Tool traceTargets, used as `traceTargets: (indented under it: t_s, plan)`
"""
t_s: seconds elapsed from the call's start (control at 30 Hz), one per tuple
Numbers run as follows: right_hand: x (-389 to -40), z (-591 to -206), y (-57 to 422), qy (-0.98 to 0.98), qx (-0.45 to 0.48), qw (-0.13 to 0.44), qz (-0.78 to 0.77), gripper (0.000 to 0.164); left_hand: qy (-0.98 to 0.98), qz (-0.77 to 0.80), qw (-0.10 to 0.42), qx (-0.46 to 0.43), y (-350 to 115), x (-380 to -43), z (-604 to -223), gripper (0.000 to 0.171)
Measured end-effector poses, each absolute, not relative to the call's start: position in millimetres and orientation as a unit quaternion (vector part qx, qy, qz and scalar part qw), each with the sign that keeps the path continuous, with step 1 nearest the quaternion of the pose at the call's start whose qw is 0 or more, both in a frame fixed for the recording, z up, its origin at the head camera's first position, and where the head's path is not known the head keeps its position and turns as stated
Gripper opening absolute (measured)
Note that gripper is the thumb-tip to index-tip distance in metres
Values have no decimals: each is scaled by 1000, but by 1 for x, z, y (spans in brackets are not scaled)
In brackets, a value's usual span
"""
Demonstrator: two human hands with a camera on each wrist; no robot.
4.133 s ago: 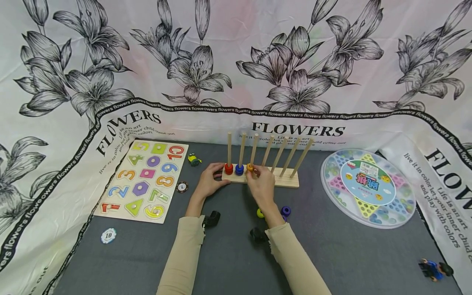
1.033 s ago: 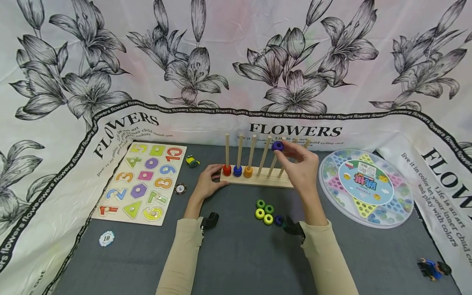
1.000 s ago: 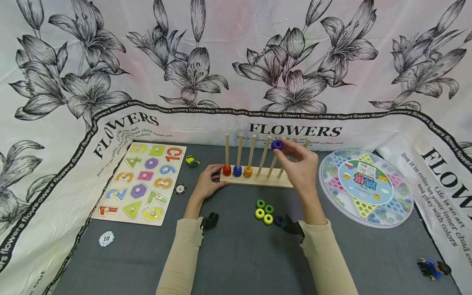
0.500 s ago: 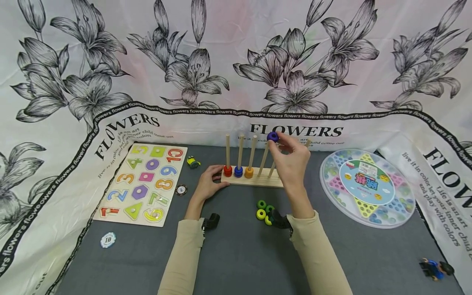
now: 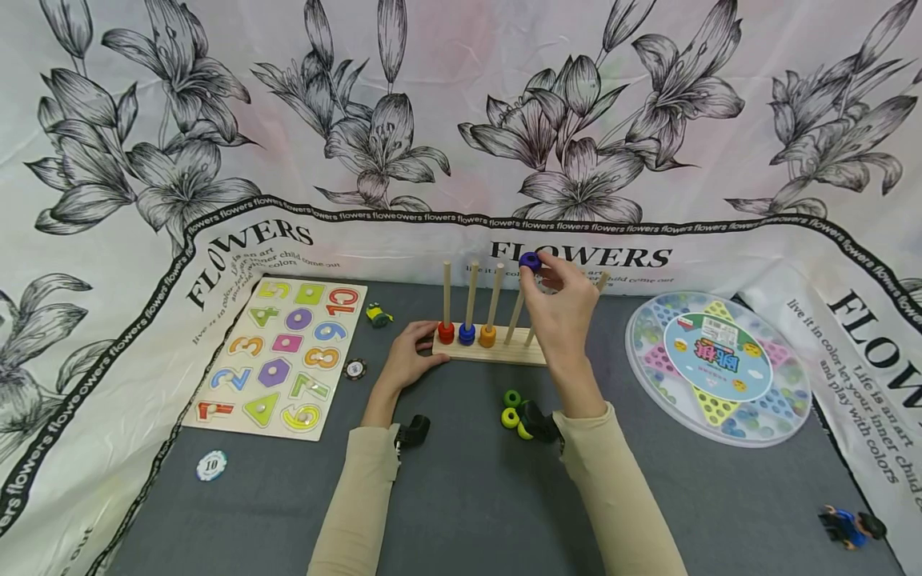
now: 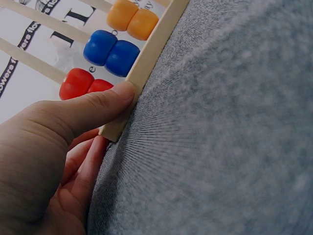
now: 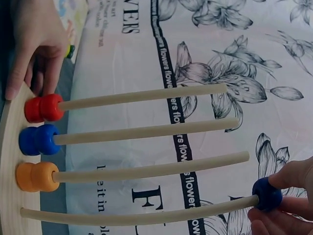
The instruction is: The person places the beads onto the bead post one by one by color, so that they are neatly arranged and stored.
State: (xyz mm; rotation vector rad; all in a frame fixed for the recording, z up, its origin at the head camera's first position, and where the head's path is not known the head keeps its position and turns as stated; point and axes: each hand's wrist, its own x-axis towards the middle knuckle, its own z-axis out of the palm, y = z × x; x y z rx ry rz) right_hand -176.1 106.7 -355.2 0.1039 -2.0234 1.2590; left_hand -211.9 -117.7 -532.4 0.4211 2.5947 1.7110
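Note:
My left hand (image 5: pixel 406 366) grips the left end of a wooden peg stand (image 5: pixel 497 353), thumb on its front edge in the left wrist view. Pairs of red beads (image 5: pixel 446 333), blue beads (image 6: pixel 100 48) and orange beads (image 7: pixel 37 176) sit at the foot of the first three pegs. Between thumb and fingers, my right hand (image 5: pixel 564 308) pinches a purple bead (image 5: pixel 530 261). That bead is right at the tip of the fourth peg (image 7: pixel 142 218), which carries no beads lower down. The right hand hides the stand's right part in the head view.
Loose green (image 5: pixel 511 398) and yellow beads (image 5: pixel 510 418) lie in front of the stand, partly behind the right wrist camera (image 5: pixel 536 422). A number puzzle board (image 5: pixel 281 352), poker chips (image 5: pixel 212 466) and a small yellow toy (image 5: pixel 378 314) are leftward. A round game box (image 5: pixel 718 366) lies right.
Since the oldest frame, the right hand has left the orange beads and picked up a purple bead. Over the last second it has moved left and up to the fourth peg's tip. The left hand stays put.

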Motion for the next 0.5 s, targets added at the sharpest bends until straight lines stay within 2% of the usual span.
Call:
traceTargets:
  t_s: [0.23,0.5]
  plan:
    - [-178,-352,104,-802,27,380,461,25,829,542,1,136,-118,-212,-532,66]
    - [-175,-350,102,-832,9,345,435,27,830,541,0,135,-118,-212,-533,66]
